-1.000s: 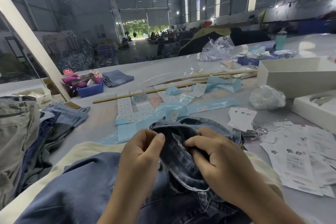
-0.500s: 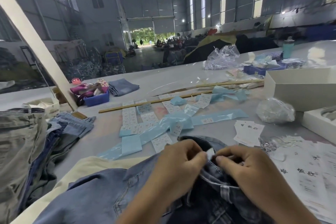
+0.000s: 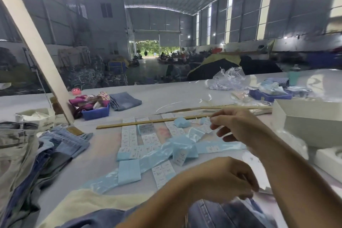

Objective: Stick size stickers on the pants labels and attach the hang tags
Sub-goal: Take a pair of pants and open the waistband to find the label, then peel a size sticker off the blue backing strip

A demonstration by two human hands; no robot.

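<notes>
a small blue plastic bin (image 3: 96,112) sits on the grey worktable (image 3: 166,96), stuffed with a pink and magenta cloth bundle (image 3: 87,101). a pink-lidded jar (image 3: 76,91) stands just behind it. a slanted white post (image 3: 35,46) rises from the table's left part, with a white box (image 3: 37,118) beside its foot. long wooden sticks (image 3: 153,121) lie across the middle. far right, an open white cardboard box (image 3: 307,116) and another blue bin (image 3: 268,96) holding pale blue scraps. crumpled clear plastic bags (image 3: 229,79) lie near the far edge, a teal bottle (image 3: 294,77) beyond. behind is a warehouse hall with an open doorway (image 3: 149,48).
</notes>
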